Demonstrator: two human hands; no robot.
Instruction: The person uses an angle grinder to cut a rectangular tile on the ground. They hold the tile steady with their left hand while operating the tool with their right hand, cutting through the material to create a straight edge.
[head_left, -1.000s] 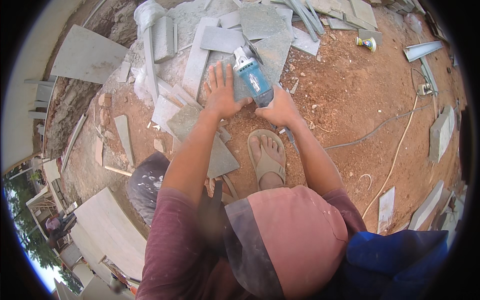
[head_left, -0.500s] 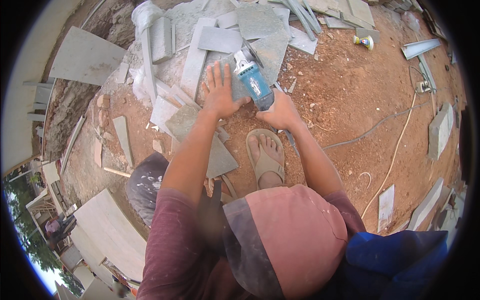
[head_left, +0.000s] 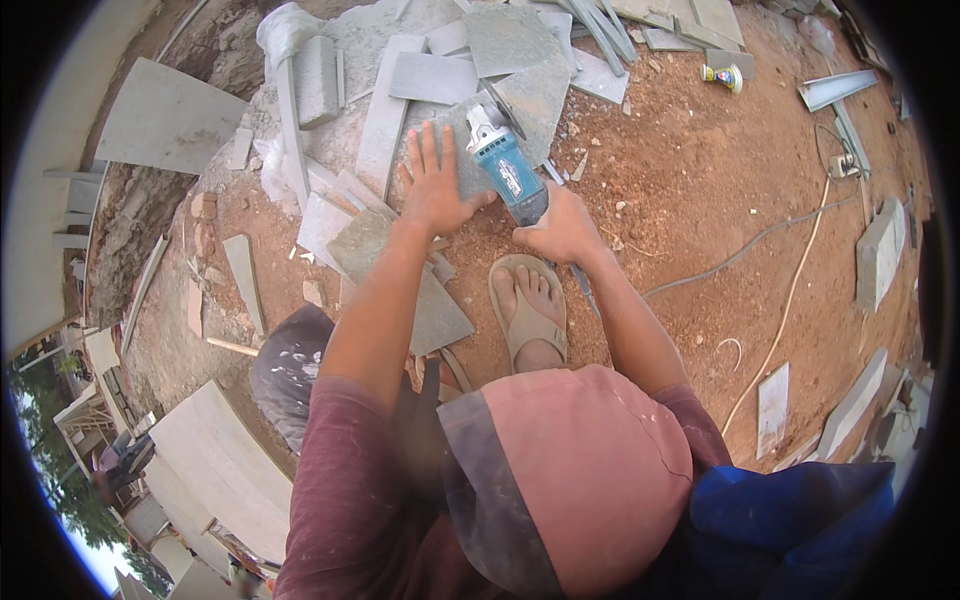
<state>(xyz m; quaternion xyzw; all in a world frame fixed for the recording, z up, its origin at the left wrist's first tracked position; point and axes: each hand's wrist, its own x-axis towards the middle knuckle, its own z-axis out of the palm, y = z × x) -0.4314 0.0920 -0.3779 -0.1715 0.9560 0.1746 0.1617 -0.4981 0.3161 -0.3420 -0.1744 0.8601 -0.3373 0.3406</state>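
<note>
My right hand [head_left: 555, 225] is closed round the dark rear body of a teal angle grinder [head_left: 505, 170], whose silver head and disc point away from me over a grey stone slab [head_left: 540, 110]. My left hand [head_left: 435, 190] lies palm down with fingers spread on the stone, just left of the grinder, its thumb close to the tool's body. Smaller grey slabs [head_left: 430, 75] lie beyond both hands, and loose pieces [head_left: 440, 310] lie beneath my left forearm. My sandalled foot [head_left: 530, 310] is just below the grinder on red soil.
Stone strips and slabs [head_left: 170, 120] lie at the left and top, by a rough trench edge. A grey cable [head_left: 725, 258] and a pale cord [head_left: 785, 315] cross the soil at right, near a small cup [head_left: 722, 75]. Another person [head_left: 115, 460] is at the far left.
The view has shifted slightly, so the stones, grinder and hands sit a little further left in the picture. Both hands keep the same hold and posture.
</note>
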